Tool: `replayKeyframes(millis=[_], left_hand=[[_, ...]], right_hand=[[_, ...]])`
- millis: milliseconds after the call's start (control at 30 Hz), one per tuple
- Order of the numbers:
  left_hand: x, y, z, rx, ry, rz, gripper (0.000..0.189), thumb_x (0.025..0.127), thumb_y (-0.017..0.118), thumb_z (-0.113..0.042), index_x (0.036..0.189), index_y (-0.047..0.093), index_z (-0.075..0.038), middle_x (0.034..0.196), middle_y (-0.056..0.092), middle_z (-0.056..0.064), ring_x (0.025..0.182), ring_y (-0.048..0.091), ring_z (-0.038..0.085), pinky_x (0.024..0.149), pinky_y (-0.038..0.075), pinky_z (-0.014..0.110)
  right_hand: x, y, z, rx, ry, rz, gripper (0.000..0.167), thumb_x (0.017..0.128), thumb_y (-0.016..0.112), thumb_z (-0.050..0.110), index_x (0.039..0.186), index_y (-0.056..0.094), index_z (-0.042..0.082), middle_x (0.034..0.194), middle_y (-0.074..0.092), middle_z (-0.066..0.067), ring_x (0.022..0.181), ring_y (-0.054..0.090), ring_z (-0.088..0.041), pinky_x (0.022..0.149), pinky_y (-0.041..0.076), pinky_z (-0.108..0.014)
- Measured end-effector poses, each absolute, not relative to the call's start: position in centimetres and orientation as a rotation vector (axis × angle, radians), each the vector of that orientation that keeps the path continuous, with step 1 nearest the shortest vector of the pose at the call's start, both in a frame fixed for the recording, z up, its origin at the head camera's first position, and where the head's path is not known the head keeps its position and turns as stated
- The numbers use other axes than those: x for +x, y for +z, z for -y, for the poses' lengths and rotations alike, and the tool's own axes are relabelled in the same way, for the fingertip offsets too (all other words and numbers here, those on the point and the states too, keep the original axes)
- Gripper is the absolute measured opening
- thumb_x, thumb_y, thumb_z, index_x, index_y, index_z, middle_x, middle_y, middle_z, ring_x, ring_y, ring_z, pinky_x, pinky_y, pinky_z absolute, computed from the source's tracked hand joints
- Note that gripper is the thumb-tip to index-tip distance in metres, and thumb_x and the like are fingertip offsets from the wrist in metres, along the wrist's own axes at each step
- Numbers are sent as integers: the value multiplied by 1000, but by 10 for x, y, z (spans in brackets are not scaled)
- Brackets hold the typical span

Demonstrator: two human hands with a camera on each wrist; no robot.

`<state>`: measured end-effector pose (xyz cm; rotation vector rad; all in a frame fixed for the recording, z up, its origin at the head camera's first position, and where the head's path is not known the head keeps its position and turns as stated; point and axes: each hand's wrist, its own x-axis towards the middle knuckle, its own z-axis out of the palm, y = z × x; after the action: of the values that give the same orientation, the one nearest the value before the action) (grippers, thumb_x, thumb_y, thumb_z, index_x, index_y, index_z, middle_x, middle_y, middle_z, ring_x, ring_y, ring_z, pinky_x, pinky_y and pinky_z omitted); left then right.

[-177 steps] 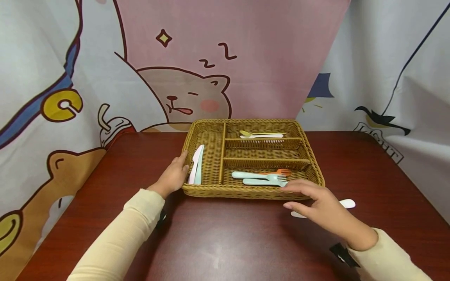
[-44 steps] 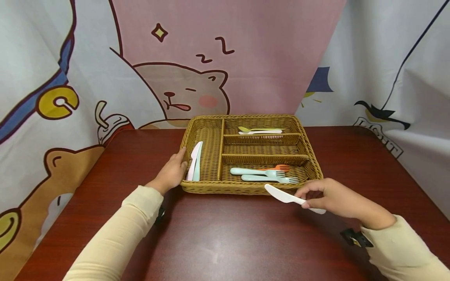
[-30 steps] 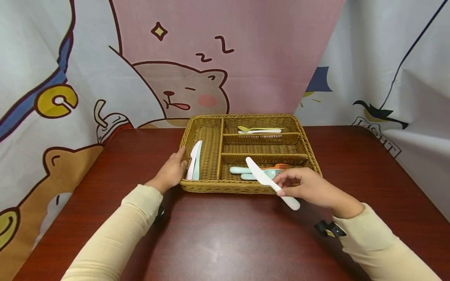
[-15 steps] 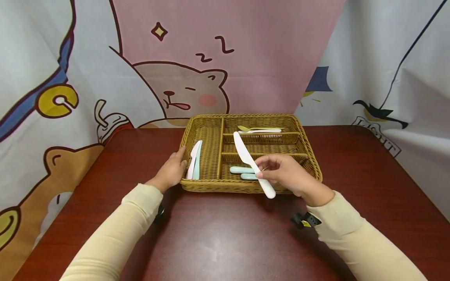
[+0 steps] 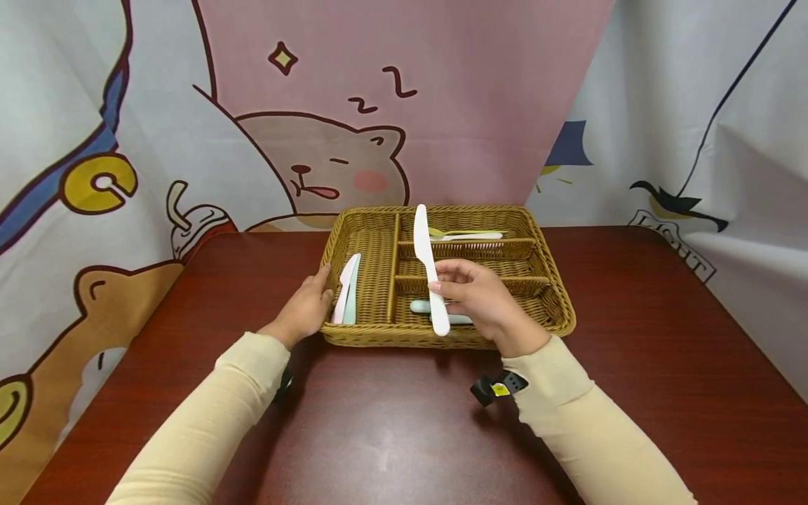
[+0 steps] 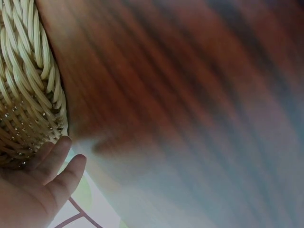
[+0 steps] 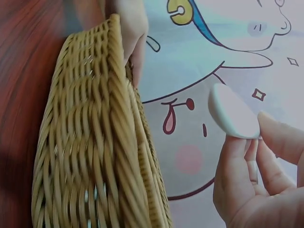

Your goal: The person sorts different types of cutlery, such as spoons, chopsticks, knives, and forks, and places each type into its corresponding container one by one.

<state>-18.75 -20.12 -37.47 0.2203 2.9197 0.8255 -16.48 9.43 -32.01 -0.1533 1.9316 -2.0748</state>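
My right hand pinches a white plastic knife by its handle, blade pointing up and away, over the wicker cutlery tray. In the right wrist view the knife's handle end shows between thumb and fingers. My left hand rests with extended fingers against the tray's left wall; the left wrist view shows its fingers at the wicker side. A pink knife and a mint knife lie in the tray's left compartment. Mint handles show in the front compartment, partly hidden by my right hand.
A yellow spoon and a white utensil lie in the back right compartment. Wicker dividers stand between the compartments. The tray sits on a dark red wooden table, with a printed curtain behind it.
My right hand picked up the white knife from the table right of the tray, then moved left and up over the tray, turning the blade upright. My left hand stays at the tray's side.
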Motion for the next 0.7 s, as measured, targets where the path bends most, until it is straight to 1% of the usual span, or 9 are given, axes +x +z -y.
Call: replayKeyframes(millis=[200, 400, 533, 600, 700], left_hand=[[-188, -376, 201, 227, 825, -2926, 57, 103, 34, -11, 153, 11, 3, 150, 26, 32, 139, 28, 41, 113, 23, 51], [-187, -375, 201, 218, 818, -2924, 57, 103, 34, -12, 153, 11, 3, 150, 26, 32, 139, 28, 41, 114, 23, 51], [-188, -375, 201, 212, 816, -2922, 57, 103, 33, -12, 154, 11, 2, 150, 25, 32, 139, 27, 41, 113, 23, 52], [-188, -375, 201, 212, 818, -2922, 57, 103, 33, -12, 154, 11, 2, 150, 26, 31, 139, 28, 41, 113, 23, 52], [-189, -376, 201, 210, 821, -2923, 57, 103, 33, -12, 154, 11, 1, 149, 27, 31, 138, 29, 41, 113, 24, 52]], right_hand=[[-171, -318, -76, -60, -2141, -1835, 41, 93, 56, -3, 133, 48, -6, 98, 56, -2, 82, 59, -12, 72, 56, -29], [-176, -317, -60, 19, -2171, -1773, 40, 95, 56, 0, 134, 48, -1, 101, 57, -2, 81, 60, -11, 70, 54, -27], [-179, -318, -50, 42, -2186, -1736, 40, 95, 57, 2, 134, 50, 1, 107, 58, -5, 80, 62, -12, 69, 54, -27], [-180, -318, -45, 58, -2200, -1716, 40, 95, 58, 2, 134, 51, 1, 107, 59, -6, 79, 62, -12, 68, 54, -27], [-182, -319, -37, 78, -2229, -1677, 39, 94, 58, 1, 133, 51, 0, 100, 61, -4, 75, 61, -11, 66, 53, -26]])
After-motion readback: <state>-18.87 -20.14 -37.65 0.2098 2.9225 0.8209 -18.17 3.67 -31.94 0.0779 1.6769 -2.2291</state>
